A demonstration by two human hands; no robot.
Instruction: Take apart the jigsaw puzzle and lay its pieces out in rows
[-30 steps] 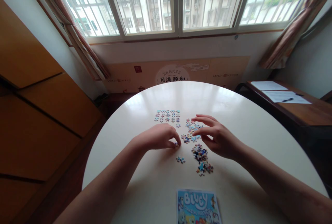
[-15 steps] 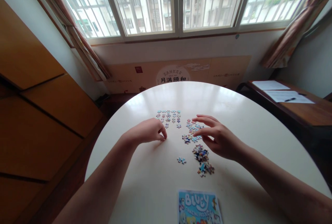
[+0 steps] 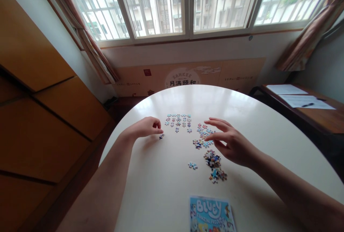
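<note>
My left hand (image 3: 143, 128) rests on the white round table (image 3: 166, 189) with its fingers curled in. A single small blue puzzle piece (image 3: 161, 136) lies flat on the table right at its fingertips. Just to the right, sorted pieces sit in neat rows (image 3: 178, 120). My right hand (image 3: 231, 144) hovers with fingers spread and nothing in them, over a loose cluster of light-coloured pieces (image 3: 202, 137). Below it are a darker pile of pieces (image 3: 215, 167) and one lone blue piece (image 3: 192, 165).
A blue Bluey puzzle box (image 3: 212, 214) lies at the table's near edge. Wooden cabinets (image 3: 40, 117) stand on the left. A side desk with papers and a pen (image 3: 303, 101) is at the right. Barred windows and curtains fill the back wall.
My left hand has moved up and to the left across the table, carrying one piece away from the loose pieces to a spot left of the sorted rows. My right hand has hardly moved.
</note>
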